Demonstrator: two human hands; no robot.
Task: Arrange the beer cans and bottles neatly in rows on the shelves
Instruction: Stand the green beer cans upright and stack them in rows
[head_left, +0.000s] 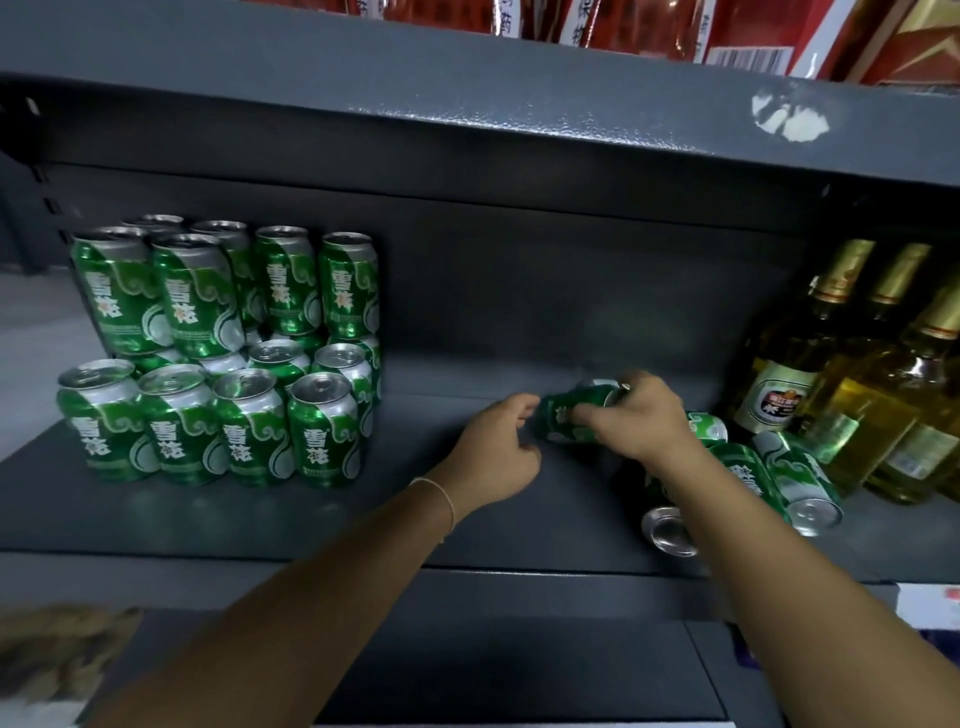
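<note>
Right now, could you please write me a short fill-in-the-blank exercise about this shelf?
1. The right hand grips a green ____.
2. The stacked cans stand two ____ high.
3. The loose cans beside the bottles lie on their ____.
4. The left hand holds ____.

Missing words: can; layers; sides; nothing

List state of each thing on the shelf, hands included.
held can: tilted, off the shelf, gripped by right hand
left hand: loosely curled, beside the can, no grip
stacked cans: upright, two tiers, in rows
loose cans: lying on their sides
bottles: upright, capped
shelf: partly filled
</note>
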